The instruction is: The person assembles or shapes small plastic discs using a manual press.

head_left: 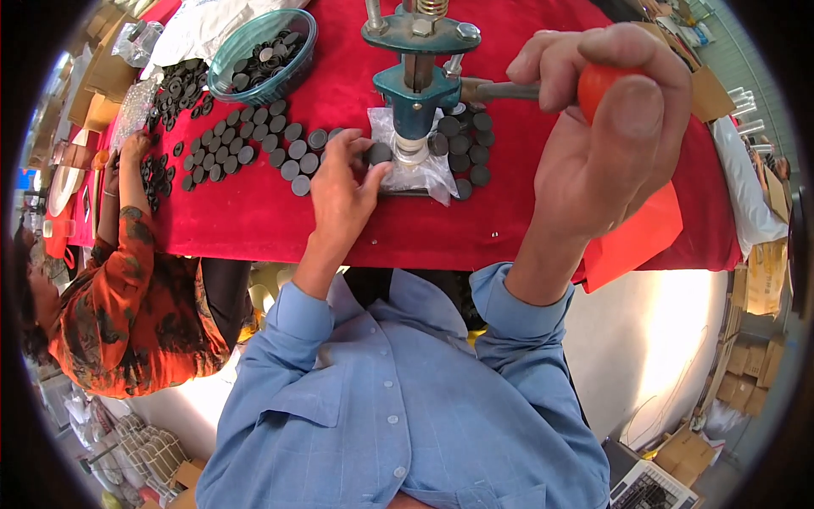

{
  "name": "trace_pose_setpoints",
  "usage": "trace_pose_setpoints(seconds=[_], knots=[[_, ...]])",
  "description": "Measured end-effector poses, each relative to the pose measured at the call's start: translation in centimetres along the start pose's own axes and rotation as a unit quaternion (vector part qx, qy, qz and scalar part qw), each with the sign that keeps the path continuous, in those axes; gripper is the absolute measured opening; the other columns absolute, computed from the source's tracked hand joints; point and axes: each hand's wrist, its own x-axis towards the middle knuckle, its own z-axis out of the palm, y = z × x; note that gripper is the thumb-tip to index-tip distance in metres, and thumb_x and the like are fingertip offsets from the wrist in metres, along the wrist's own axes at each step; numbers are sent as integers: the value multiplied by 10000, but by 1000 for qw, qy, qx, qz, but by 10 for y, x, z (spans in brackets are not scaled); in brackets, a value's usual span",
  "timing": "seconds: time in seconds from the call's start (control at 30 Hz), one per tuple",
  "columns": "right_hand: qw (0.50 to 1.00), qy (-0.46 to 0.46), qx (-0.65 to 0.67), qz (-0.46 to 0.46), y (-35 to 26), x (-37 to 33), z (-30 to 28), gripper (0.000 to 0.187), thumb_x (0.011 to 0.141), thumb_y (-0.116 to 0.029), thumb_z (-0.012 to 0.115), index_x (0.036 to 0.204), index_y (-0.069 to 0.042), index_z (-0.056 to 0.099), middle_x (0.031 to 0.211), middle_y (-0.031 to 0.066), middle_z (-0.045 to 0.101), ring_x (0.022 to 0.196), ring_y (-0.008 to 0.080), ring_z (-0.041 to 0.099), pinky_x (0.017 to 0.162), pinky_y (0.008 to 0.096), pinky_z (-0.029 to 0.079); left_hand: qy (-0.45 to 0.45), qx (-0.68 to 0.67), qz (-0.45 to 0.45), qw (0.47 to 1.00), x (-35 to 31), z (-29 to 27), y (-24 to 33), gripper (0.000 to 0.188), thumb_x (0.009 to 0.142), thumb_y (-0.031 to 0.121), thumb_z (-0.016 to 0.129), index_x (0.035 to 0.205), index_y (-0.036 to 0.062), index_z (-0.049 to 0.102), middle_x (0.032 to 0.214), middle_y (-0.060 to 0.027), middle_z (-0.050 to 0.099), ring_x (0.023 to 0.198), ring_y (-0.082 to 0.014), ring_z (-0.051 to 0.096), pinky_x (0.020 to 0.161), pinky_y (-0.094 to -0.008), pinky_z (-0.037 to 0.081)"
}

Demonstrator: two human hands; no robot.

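A green hand press (415, 89) stands at the middle of the red-covered table. My right hand (606, 119) is closed round the red ball knob (600, 85) of the press's lever (504, 90). Beside the press head, my left hand (341, 187) pinches a small round black disc (378, 153) between thumb and fingers. That disc is just left of the pale die (412, 151) under the ram. Clear plastic sheeting (438, 180) lies round the press base. More black discs (459, 146) are grouped at its right, and several (229, 146) spread to the left.
A teal bowl (309, 53) of black discs stands at the back left, beside loose black rings (176, 85). At the left, a person in an orange patterned top (136, 314) reaches onto the table. A red-orange sheet (640, 233) hangs at the front right edge. Cardboard boxes (750, 369) stand far right.
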Motion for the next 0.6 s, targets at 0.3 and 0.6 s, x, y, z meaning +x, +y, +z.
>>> trace_pose_setpoints(seconds=[0.3, 0.6], knots=[[999, -14, 29, -2, 5, 2, 0, 417, 1064, -343, 455, 1166, 57, 511, 743, 128, 516, 638, 195, 527, 634, 405, 531, -42, -23, 18, 999, 18, 31, 8, 715, 735, 95, 884, 1304, 8, 460, 1070, -154, 726, 738, -202, 642, 673, -319, 528], [999, -31, 20, 21, -22, -28, -2, 353, 1047, -401, 497, 1140, -61, 503, 711, 98, 513, 650, 239, 560, 774, 483, 484, -16, -60, 25, 998, 11, 25, 0, 650, 732, 109, 867, 1275, 16, 522, 1057, -125, 686, 758, -244, 628, 661, -354, 527]])
